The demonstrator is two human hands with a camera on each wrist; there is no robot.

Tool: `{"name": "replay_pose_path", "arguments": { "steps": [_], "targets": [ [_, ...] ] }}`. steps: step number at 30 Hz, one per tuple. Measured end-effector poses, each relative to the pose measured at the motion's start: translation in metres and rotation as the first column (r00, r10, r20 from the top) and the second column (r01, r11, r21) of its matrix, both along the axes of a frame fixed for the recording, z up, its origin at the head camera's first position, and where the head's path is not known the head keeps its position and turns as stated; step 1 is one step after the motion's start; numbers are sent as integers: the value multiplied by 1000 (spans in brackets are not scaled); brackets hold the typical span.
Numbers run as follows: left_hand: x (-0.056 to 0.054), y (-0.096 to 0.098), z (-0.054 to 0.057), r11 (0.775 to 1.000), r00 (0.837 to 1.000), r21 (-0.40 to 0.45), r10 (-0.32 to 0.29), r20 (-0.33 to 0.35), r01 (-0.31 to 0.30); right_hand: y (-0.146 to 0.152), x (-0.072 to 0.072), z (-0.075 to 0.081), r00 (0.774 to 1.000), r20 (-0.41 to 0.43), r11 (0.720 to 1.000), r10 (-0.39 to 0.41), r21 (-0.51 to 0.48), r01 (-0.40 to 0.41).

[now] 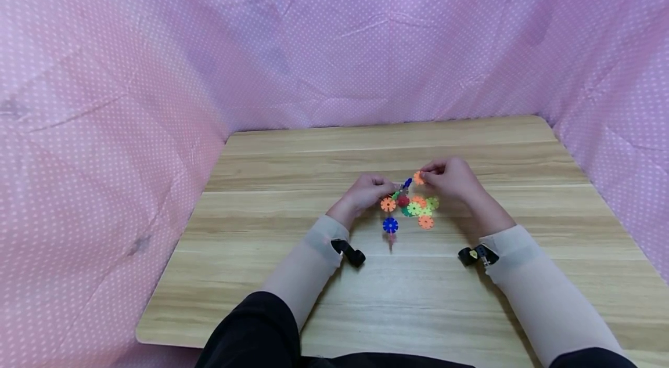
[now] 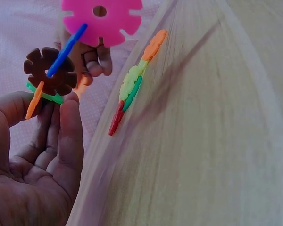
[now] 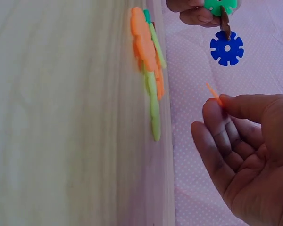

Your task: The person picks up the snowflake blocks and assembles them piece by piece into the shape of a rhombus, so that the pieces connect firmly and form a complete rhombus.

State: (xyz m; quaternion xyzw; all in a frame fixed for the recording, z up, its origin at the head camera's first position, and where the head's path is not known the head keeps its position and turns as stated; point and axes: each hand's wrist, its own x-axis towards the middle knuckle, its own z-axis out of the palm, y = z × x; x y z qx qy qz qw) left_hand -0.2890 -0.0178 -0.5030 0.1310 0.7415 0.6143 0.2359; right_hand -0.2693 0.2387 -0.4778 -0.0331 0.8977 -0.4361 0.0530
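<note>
My left hand [image 1: 369,190] pinches a string of notched plastic discs joined edge to edge. In the left wrist view its parts include a green disc [image 2: 51,97], a brown disc [image 2: 61,81], an orange disc [image 2: 34,100], a blue disc [image 2: 68,47] and a pink disc [image 2: 120,29]. Another blue disc [image 3: 227,48] juts from the string towards my right hand. Thumb and finger of my right hand [image 1: 452,178] pinch a single orange disc [image 3: 214,92], held apart from the string and close to that blue disc.
Several loose discs lie in a small pile on the wooden table [image 1: 292,153] beneath my hands: a red disc [image 1: 403,201], a yellow-green disc [image 1: 432,203], an orange disc [image 1: 425,222] and others. Pink dotted cloth [image 1: 334,54] hangs behind the table and at its sides.
</note>
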Motion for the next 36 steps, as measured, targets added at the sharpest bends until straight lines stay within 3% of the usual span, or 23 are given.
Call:
{"name": "replay_pose_path", "arguments": {
  "steps": [14, 27, 36],
  "targets": [
    [1, -1, 1, 1000, 1000, -21, 14, 8, -14, -5, 3, 12, 997, 82, 968, 2, -251, 19],
    [1, 0, 2, 999, 999, -34, -36, -28, 35, -2, 0, 5, 993, 97, 954, 66, -296, -35],
    [2, 1, 3, 999, 999, -22, 30, 13, -29, -5, 2, 7, 989, 128, 942, 77, -333, -30]
  ]
}}
